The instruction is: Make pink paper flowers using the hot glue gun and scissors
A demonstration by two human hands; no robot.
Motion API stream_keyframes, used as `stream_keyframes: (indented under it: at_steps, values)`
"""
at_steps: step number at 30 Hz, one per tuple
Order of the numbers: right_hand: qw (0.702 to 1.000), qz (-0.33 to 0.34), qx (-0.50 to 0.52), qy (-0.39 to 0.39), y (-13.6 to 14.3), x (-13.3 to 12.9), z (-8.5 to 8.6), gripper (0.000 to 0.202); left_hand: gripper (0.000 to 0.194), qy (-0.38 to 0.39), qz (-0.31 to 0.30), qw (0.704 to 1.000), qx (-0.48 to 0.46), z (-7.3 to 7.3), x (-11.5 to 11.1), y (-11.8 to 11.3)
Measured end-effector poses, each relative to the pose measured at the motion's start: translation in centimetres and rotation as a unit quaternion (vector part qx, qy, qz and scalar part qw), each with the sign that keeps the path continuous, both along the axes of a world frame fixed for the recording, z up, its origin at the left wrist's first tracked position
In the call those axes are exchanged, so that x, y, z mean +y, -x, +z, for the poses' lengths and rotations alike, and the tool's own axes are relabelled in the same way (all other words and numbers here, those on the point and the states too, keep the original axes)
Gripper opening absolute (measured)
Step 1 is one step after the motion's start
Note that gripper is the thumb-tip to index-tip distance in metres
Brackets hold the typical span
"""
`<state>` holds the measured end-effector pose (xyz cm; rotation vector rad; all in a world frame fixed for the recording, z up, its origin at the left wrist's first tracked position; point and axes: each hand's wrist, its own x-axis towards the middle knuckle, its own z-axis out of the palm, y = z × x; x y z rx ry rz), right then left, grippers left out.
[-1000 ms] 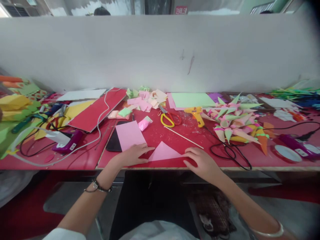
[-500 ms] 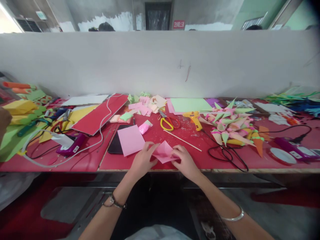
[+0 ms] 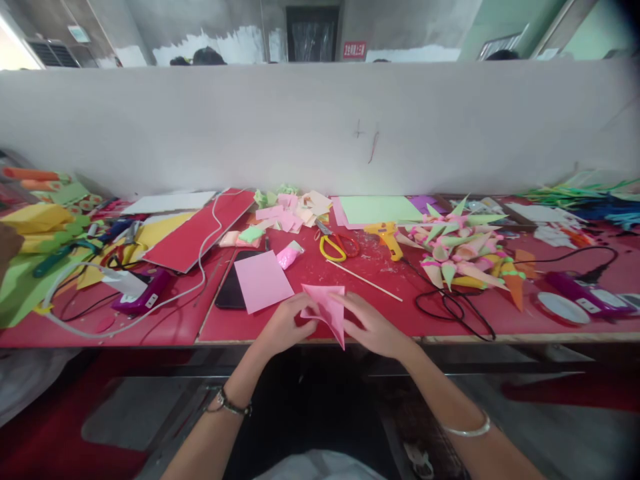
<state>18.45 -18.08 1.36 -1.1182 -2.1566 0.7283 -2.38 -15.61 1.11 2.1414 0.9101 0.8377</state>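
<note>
A creased, partly folded sheet of pink paper is held up at the table's front edge, one corner pointing down. My left hand pinches its left side between thumb and fingers. On the other side my right hand has its fingers on the paper's right edge, the thumb below. Left of my hands a flat pink sheet lies partly over a black phone-like slab. Just behind are a small pink packet, scissors with yellow and red handles, and a thin wooden stick.
A yellow glue gun with a black cord lies right of the scissors, before a heap of paper cones. Purple power strips sit at both sides. A white partition closes the back. Another person's hand shows far left.
The pink paper has been turned and tilted up, its corner now pointing down past the table edge. My right hand has shifted slightly right with straighter fingers; the left stays close by.
</note>
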Motion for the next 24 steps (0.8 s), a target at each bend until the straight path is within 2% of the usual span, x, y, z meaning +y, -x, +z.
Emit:
stream_keyframes:
  at_steps: [2, 5, 7, 11, 13, 15, 18, 21, 24]
  values:
    - [0.999, 0.027, 0.026, 0.018, -0.5, 0.4, 0.3, 0.045, 0.013, 0.005, -0.018, 1.0, -0.022, 0.5, -0.1, 0.3]
    - [0.998, 0.028, 0.047, 0.031, -0.8, 0.8, 0.6, 0.046, 0.007, 0.013, -0.029, 0.998, -0.063, 1.2, 0.0, 0.7]
    - [0.998, 0.014, 0.055, 0.032, -0.7, 1.0, 0.8, 0.038, 0.006, 0.016, -0.027, 0.996, -0.081, 1.4, 0.1, 0.8]
    - [0.995, -0.02, 0.09, 0.044, -0.2, 1.5, 0.8, 0.007, 0.018, 0.027, -0.025, 0.994, -0.101, 1.3, 0.4, 0.9]
    - [0.989, -0.033, 0.129, 0.065, 0.0, 1.9, 0.5, 0.011, 0.018, 0.035, -0.021, 0.992, -0.12, 1.0, 0.5, 0.9]
    - [0.977, -0.052, 0.184, 0.095, 0.3, 2.3, -0.1, 0.015, 0.017, 0.043, 0.006, 0.988, -0.145, 0.7, 0.5, 0.8]
    - [0.945, -0.104, 0.276, 0.141, 1.0, 2.8, -1.3, 0.018, 0.016, 0.064, 0.08, 0.973, -0.206, 0.0, 0.6, 0.2]
    - [0.908, -0.15, 0.354, 0.164, 1.9, 3.0, -2.4, 0.024, 0.025, 0.111, 0.134, 0.941, -0.289, -0.7, 0.9, -1.0]
    - [0.88, -0.165, 0.401, 0.193, 2.5, 3.0, -2.8, 0.024, 0.029, 0.182, 0.18, 0.911, -0.322, -1.2, 1.1, -1.9]
